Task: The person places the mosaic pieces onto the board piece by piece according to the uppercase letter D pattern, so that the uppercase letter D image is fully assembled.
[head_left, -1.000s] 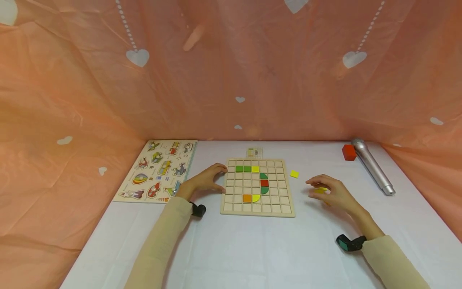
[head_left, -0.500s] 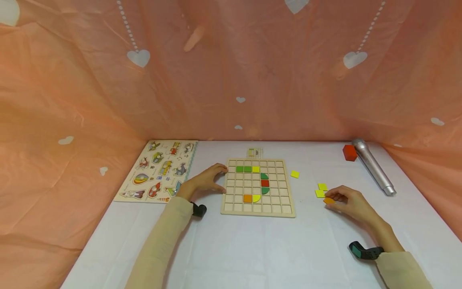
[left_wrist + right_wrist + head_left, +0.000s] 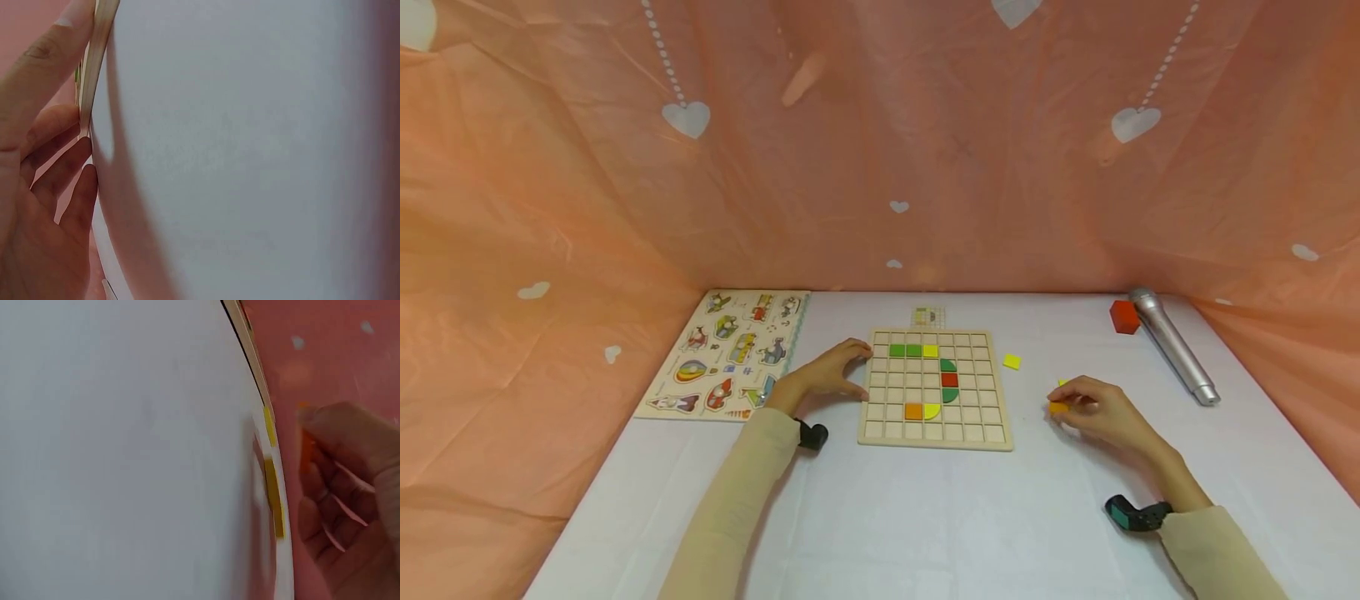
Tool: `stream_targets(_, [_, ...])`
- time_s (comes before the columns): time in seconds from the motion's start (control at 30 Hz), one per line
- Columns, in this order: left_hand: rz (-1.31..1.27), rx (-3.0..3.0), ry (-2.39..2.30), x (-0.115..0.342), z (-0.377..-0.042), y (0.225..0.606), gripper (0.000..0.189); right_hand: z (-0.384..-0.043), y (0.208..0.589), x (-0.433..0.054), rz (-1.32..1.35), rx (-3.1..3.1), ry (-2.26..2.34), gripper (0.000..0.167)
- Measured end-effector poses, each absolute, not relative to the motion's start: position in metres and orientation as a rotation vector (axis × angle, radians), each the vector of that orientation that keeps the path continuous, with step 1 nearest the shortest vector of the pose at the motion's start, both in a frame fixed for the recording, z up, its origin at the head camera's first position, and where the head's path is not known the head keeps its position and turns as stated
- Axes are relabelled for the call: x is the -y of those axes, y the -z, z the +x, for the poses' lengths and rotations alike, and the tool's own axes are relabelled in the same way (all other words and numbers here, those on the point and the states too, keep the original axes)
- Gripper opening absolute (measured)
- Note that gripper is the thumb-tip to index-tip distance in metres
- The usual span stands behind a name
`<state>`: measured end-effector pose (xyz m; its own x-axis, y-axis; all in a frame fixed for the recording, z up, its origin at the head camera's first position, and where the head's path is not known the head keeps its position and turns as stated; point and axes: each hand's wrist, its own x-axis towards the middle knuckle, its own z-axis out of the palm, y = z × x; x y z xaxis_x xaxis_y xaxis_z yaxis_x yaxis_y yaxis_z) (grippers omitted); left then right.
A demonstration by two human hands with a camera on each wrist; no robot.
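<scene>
A wooden grid board [image 3: 973, 417] lies mid-table with green, yellow, red and orange pieces in some of its cells. My left hand [image 3: 829, 372] touches the board's left edge with thumb and fingertips spread along it; the left wrist view has these fingers [image 3: 62, 169] against the board's side [image 3: 97, 62]. Right of the board, my right hand [image 3: 1101, 410] pinches an orange tile [image 3: 1058, 407] between thumb and fingers. In the right wrist view this orange tile [image 3: 306, 450] is raised off the table. Yellow tiles [image 3: 274, 497] lie below that hand, mostly hidden by it in the head view.
One yellow square tile [image 3: 1012, 362] lies just right of the board. A small pattern card [image 3: 928, 317] is behind the board. At the left lies a picture puzzle board [image 3: 722, 358]. A red block [image 3: 1124, 317] and a silver microphone [image 3: 1176, 346] are at the back right.
My right hand went down and right to the loose tiles, took hold of the orange one, and has moved back left with it. The left hand stays at the board's edge.
</scene>
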<state>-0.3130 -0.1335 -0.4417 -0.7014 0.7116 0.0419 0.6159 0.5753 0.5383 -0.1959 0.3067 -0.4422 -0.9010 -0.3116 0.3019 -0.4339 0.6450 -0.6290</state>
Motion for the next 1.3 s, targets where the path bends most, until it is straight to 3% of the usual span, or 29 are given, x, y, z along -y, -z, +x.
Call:
stream_targets(0.37, [1.093,-2.635,-0.772,0.132,-0.311,0.442,0.073,-0.225,0.437,-0.195,1.031,2.567,-1.347,0.024])
stream_targets(0.63, [1.129,-2.638,-0.779,0.131,-0.309,0.441,0.073,-0.238,0.447,-0.135,1.16,2.586,-1.325,0.021])
stream_targets(1.3, [1.112,-2.634,-0.796,0.133,-0.312,0.442,0.072,-0.247,0.459,-0.103,1.187,2.643,-1.206,0.014])
